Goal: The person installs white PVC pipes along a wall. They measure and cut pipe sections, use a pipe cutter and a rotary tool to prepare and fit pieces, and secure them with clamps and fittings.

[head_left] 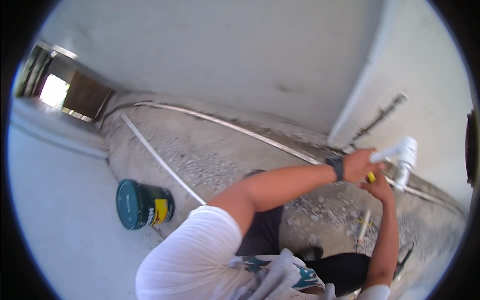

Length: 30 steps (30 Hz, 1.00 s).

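My left hand (358,165), with a dark watch on its wrist, is closed around the short end of a white plastic pipe with a tee fitting (408,152). The fitting stands out to the right of my fingers, near the right-hand wall. Just below, my right hand (378,189) is closed close against the left one. A small yellow thing (371,177) shows between the hands, at the right hand's fingers; its kind is too hidden to tell.
A dark green lidded bucket (145,204) lies tilted at left. One long white pipe (162,162) crosses the floor; another pipe (240,134) runs along the wall's foot. Rubble (320,210) and a short pipe piece (365,226) lie near my feet. The right wall has a chiselled groove (378,121).
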### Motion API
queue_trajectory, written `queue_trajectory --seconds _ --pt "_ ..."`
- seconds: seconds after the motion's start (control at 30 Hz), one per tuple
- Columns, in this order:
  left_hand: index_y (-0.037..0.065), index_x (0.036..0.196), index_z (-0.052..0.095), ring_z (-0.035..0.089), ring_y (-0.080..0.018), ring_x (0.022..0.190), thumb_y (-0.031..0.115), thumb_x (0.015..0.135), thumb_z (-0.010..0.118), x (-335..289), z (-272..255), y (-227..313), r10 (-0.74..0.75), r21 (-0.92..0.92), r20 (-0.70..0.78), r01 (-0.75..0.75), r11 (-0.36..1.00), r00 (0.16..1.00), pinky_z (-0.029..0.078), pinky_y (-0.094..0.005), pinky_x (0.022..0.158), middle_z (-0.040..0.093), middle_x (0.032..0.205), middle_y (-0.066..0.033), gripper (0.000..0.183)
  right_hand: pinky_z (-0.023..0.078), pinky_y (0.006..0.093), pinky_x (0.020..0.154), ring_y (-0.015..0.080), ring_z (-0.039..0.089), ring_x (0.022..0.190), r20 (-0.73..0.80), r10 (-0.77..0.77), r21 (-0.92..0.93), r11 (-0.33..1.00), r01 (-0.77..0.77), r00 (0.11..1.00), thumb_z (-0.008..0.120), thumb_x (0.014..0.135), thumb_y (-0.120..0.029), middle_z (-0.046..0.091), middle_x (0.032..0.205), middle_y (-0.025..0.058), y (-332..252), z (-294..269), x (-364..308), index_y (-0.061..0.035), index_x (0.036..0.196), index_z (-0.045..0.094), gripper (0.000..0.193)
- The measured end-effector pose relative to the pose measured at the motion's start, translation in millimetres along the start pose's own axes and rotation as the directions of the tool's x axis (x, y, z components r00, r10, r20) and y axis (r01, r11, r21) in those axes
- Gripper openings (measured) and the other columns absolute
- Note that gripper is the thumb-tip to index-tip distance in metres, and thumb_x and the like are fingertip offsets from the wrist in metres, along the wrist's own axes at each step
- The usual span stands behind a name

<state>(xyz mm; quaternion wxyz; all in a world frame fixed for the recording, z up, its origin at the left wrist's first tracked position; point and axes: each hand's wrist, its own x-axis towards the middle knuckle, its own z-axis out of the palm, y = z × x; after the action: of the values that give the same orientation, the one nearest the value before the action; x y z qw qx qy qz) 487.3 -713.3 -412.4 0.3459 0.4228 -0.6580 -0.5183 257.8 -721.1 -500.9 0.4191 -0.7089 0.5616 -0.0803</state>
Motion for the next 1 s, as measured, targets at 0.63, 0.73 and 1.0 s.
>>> queue_trajectory --seconds 0.63,0.73,1.0 --pt "0.004 0.134 0.053 0.062 -0.0314 0.113 0.052 0.077 0.079 -83 -159 -8 -0.089 0.333 0.143 0.037 0.942 0.986 0.048 -0.04 0.096 0.067 0.116 -0.0173 0.08 0.045 0.0257 0.051 0.0088 0.055 0.058 -0.124 -0.087 0.348 0.929 0.125 0.989 0.077 0.085 -0.028 0.058 0.074 0.0008 -93 53 14 -0.0051 0.094 0.055 0.033" --pt "0.001 0.118 0.065 0.066 -0.0251 0.104 0.052 0.085 0.072 -133 -235 -75 -0.264 0.218 -0.374 0.361 0.907 0.889 0.052 -0.0371 0.088 0.07 0.109 -0.0184 0.061 0.043 0.0261 0.051 0.0087 0.053 0.055 -0.174 -0.07 0.274 0.955 0.116 0.982 0.077 0.086 -0.037 0.055 0.067 -0.0007 -136 39 7 -0.006 0.085 0.055 0.038" --pt "0.006 0.14 0.048 0.057 -0.0368 0.119 0.06 0.093 0.056 -245 -303 -305 -0.863 -0.8 -0.498 0.337 0.497 0.09 0.047 -0.0532 0.097 0.055 0.133 -0.0235 0.072 0.042 0.0262 0.051 0.0087 0.053 0.054 -0.204 -0.074 0.258 0.958 0.127 0.976 0.077 0.086 -0.039 0.055 0.064 -0.0003 -222 15 -17 -0.0051 0.077 0.055 0.041"
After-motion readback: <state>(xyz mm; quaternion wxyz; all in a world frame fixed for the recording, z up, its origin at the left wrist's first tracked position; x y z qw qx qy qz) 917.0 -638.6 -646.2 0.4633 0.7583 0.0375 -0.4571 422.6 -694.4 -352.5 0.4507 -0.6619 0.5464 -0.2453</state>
